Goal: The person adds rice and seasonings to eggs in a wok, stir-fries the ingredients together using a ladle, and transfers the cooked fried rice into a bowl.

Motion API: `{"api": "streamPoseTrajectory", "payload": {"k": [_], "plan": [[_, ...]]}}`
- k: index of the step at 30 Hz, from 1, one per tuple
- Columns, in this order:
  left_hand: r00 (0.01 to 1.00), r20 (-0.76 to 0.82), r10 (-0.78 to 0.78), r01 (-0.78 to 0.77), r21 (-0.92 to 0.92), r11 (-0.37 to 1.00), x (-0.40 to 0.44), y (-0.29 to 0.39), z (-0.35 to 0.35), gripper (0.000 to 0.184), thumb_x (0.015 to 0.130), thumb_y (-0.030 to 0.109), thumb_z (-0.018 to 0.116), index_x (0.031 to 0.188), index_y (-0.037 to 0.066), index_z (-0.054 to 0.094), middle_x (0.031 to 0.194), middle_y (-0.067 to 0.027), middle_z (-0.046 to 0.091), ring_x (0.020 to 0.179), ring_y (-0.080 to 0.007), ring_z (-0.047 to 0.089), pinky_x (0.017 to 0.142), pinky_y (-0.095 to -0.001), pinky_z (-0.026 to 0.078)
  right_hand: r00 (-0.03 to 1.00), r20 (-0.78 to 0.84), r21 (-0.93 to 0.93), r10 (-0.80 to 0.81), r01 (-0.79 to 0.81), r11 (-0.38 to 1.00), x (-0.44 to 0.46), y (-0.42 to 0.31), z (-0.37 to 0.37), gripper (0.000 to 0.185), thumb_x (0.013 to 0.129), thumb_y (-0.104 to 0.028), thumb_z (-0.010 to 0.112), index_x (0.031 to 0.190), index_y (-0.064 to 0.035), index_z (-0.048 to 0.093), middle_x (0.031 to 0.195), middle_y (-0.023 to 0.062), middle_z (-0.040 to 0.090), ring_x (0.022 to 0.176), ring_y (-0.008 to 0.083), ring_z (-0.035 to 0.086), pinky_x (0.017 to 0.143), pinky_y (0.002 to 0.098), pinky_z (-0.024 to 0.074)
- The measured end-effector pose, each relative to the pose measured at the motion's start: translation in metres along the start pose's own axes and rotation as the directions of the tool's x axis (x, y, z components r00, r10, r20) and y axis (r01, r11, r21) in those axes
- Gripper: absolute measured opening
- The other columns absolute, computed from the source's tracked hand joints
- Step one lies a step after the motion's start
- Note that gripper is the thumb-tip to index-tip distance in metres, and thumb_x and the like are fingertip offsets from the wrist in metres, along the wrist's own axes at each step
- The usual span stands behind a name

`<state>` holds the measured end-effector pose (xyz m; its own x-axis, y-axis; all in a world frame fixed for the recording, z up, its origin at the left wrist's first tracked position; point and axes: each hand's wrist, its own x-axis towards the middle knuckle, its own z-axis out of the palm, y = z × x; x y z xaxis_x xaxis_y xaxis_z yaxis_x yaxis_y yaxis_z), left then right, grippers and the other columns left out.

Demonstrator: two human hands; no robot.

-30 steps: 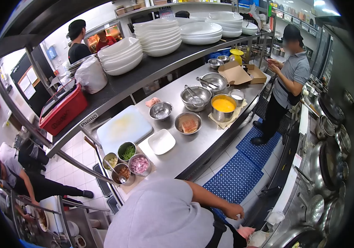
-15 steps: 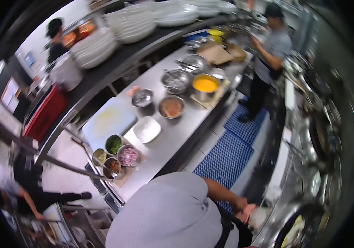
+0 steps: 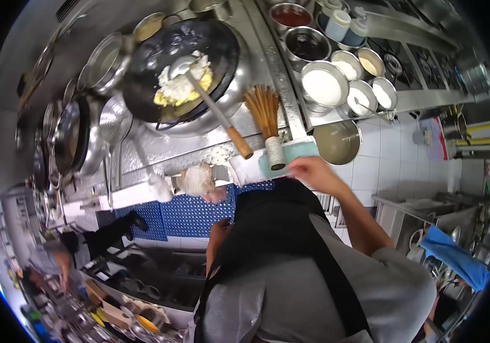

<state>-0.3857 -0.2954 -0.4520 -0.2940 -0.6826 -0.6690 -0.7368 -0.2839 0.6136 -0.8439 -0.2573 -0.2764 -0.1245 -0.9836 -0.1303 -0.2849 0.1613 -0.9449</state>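
My right hand (image 3: 312,174) is at the counter edge, its fingers pressed together at the rim of a green cloth (image 3: 306,150); what they grip, if anything, is too small to tell. Beside it, a bamboo brush (image 3: 264,114) with a wrapped handle lies on the cloths. My left hand (image 3: 220,228) hangs low beside my apron, below a crumpled cloth (image 3: 196,180); its fingers are dark and unclear. A wok (image 3: 142,71) holds white and yellow food (image 3: 183,88). A wooden-handled ladle (image 3: 215,108) rests in it, the handle end over the counter edge.
At upper right stand pots of sauce (image 3: 306,44), white powder (image 3: 321,86) and bottles (image 3: 337,25). A large pot (image 3: 337,143) sits below. Strainers (image 3: 115,119) and pans are at left. Another person (image 3: 56,257) stands at lower left; blue mats (image 3: 190,214) cover the floor.
The view has swung from the prep table to the wok station. My right hand has come into view at the green cloth. My left hand now appears lower, away from the pink cloth.
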Motion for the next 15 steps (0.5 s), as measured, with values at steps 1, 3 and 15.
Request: {"api": "streamPoseTrajectory", "payload": {"k": [1, 3, 15], "plan": [[0.999, 0.033, -0.005, 0.004, 0.03, 1.0, -0.014, 0.048, -0.012, 0.036, 0.095, 0.023, 0.073, 0.121, -0.001, 0.072, 0.108, -0.0195, 0.076, 0.099, -0.026, 0.074, 0.087, -0.0367, 0.057, 0.963, -0.209, 0.056, 0.169, -0.161, 0.985, -0.015, 0.028, -0.027, 0.009, 0.092, -0.004, 0.069, 0.1, -0.0028, 0.071, 0.084, 0.0031, 0.069, 0.08, 0.0136, 0.066, 0.073, 0.0301, 0.0547], [0.995, 0.099, -0.015, 0.006, 0.09, 0.996, -0.045, 0.159, -0.039, 0.036, 0.097, 0.026, 0.071, 0.12, -0.002, 0.072, 0.105, -0.0182, 0.077, 0.097, -0.0241, 0.074, 0.087, -0.0361, 0.056, 0.752, -0.612, 0.409, 0.245, 0.035, 0.912, -0.036, 0.061, -0.083, 0.026, 0.095, -0.009, 0.071, 0.119, -0.005, 0.061, 0.08, 0.0017, 0.065, 0.067, 0.0092, 0.059, 0.057, 0.0256, 0.049], [0.985, 0.021, 0.169, -0.079, -0.823, 0.563, 0.053, 0.372, -0.068, 0.054, 0.108, 0.047, 0.046, 0.14, 0.004, 0.045, 0.125, -0.0218, 0.062, 0.116, -0.031, 0.063, 0.1, -0.05, 0.052, 0.452, -0.892, -0.06, 0.012, -0.145, 0.988, -0.027, 0.044, -0.194, 0.019, 0.104, -0.014, 0.061, 0.115, -0.0039, 0.072, 0.089, 0.0062, 0.069, 0.068, 0.0108, 0.058, 0.064, 0.0266, 0.0492]]}}
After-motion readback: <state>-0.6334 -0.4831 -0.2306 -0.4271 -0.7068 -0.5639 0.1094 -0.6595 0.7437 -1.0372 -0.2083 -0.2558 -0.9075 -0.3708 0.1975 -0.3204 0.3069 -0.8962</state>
